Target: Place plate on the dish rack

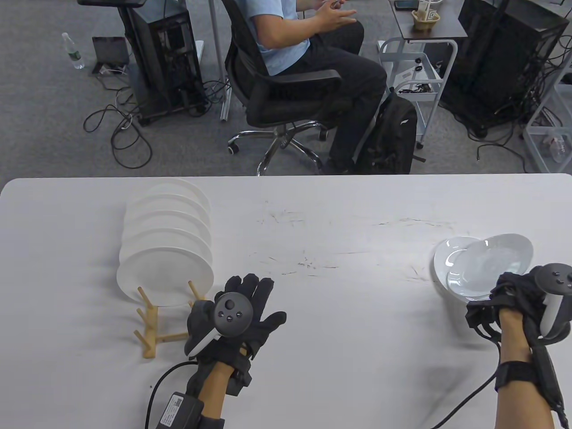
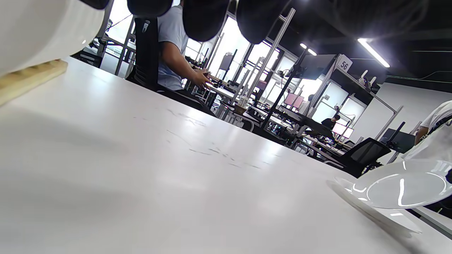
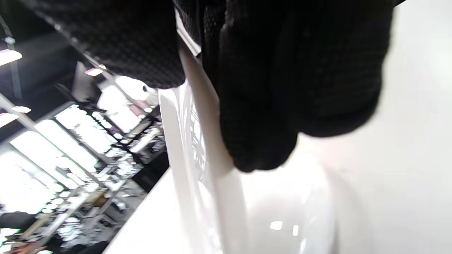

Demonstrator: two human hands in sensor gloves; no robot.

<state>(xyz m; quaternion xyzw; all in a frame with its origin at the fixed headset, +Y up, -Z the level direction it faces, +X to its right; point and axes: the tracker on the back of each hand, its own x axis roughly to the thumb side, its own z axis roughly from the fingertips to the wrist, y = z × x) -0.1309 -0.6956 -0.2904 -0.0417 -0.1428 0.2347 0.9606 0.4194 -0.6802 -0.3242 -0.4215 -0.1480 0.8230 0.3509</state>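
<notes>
At right, plate (image 1: 500,257) in right hand (image 1: 520,299)

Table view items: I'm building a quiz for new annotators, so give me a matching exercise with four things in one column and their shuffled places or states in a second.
Things
1. left hand
2. right hand
3. lifted plate
4. dish rack

Places or states
A. wooden, loaded with white plates standing on edge
B. tilted above another plate at the table's right side
C. fingers spread, palm down, just right of the rack
D. gripping the near rim of a plate

Pairs: 1-C, 2-D, 3-B, 4-A
</notes>
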